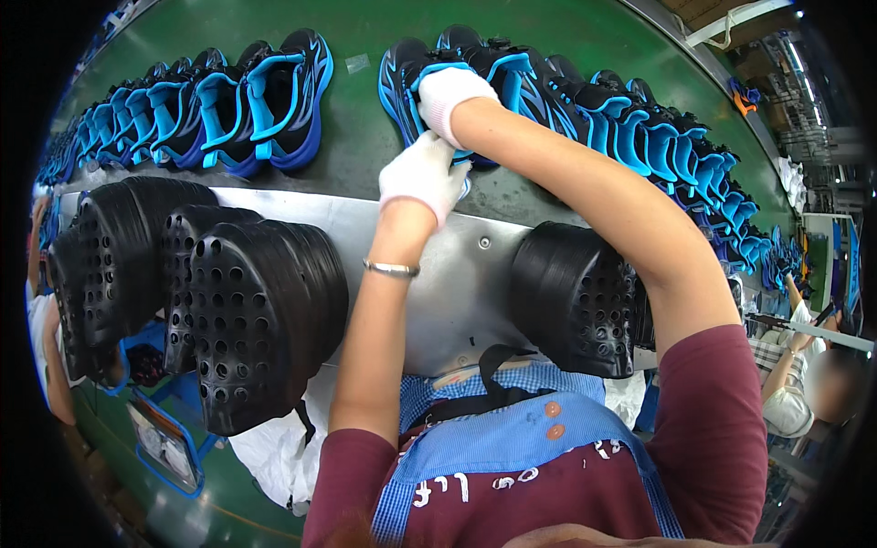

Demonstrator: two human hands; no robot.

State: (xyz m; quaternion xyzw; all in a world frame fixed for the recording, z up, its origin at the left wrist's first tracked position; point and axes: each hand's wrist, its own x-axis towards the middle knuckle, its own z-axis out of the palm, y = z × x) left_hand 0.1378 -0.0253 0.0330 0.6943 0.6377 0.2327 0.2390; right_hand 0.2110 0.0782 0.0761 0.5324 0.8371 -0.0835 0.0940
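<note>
A black sports shoe with bright blue lining and edging point(395, 96) stands on the green worktop, toe pointing away from me. My right hand point(457, 99), in a white knit glove, reaches across and is closed over the shoe's upper near the opening. Just below it, my left hand point(422, 175), gloved as well, is closed at the heel end, its fingers against the shoe. The gloves hide most of the opening and heel. Right beside it stands a matching shoe point(516, 87), partly behind my right forearm.
Rows of similar shoes extend left point(290, 100) and right point(658, 151). Along the metal front ledge point(448, 283) sit black perforated foot-shaped blocks, several at left point(265, 310) and another at right point(585, 292). Co-workers' arms show at both sides, including a pale sleeve point(787, 413) at right.
</note>
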